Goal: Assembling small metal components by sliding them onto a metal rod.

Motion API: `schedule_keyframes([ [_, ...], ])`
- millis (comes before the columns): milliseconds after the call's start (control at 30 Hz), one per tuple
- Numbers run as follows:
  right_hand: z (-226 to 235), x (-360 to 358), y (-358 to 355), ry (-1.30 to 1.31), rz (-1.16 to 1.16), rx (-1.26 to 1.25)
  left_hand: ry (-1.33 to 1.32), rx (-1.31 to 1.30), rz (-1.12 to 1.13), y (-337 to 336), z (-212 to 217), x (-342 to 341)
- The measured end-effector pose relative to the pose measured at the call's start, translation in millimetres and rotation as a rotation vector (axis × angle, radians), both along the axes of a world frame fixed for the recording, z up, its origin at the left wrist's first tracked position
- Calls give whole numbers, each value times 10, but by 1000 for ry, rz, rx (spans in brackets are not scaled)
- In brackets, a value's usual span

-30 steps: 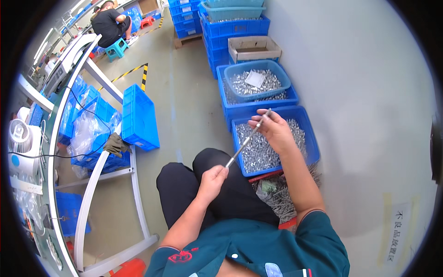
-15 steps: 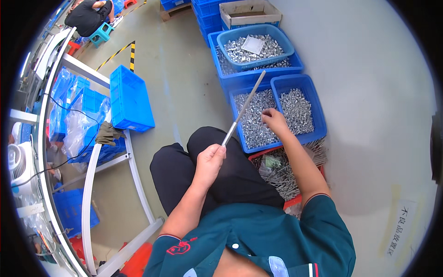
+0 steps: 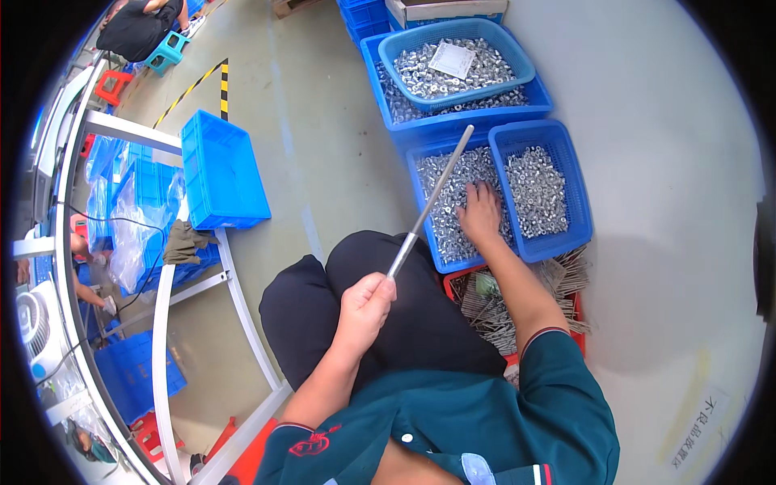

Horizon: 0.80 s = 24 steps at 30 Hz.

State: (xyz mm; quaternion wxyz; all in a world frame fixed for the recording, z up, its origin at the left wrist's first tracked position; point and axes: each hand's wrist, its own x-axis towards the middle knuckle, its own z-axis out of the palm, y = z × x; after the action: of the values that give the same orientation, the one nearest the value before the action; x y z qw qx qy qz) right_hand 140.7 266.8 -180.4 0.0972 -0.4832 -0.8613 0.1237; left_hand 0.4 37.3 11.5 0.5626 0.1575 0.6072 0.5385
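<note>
My left hand (image 3: 365, 314) is closed around the lower end of a thin metal rod (image 3: 430, 202), held above my lap. The rod slants up and to the right, its lower part thicker than its tip. My right hand (image 3: 482, 217) lies on small silvery metal fittings (image 3: 449, 225) in a blue bin (image 3: 435, 257), fingers stretched and slightly apart. Whether a fitting touches the undersides of those fingers is hidden. Beside that hand, a second blue basket (image 3: 579, 212) holds more of the fittings (image 3: 535, 192).
Under the bins, a red crate (image 3: 579, 311) holds many thin metal rods (image 3: 491, 319). Beyond, a light-blue basket (image 3: 517, 74) of fittings rests on a larger blue bin (image 3: 477, 120). At left are a white frame (image 3: 160, 356) and a tilted blue crate (image 3: 230, 214). A person (image 3: 139, 31) sits far left.
My right hand has come down from above the bin onto the fittings, and its curled fingers have spread. The left hand keeps its hold on the rod. The view has shifted slightly.
</note>
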Motion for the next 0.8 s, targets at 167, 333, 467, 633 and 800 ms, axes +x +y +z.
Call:
schedule_keyframes([
  [167,-154,-271,270,9,62,89,-17,-25,-4,23,12,-15],
  [333,-251,-471,440,-9,69,199,-25,-18,-8,48,13,-19],
  [467,-287,-495,363,32,84,170,1,-10,-4,51,2,-32],
  [633,-305,-339,194,-6,193,176,16,4,-10,47,3,-47],
  [800,-368,-221,164,-19,231,153,22,4,-11,46,-16,-27],
])
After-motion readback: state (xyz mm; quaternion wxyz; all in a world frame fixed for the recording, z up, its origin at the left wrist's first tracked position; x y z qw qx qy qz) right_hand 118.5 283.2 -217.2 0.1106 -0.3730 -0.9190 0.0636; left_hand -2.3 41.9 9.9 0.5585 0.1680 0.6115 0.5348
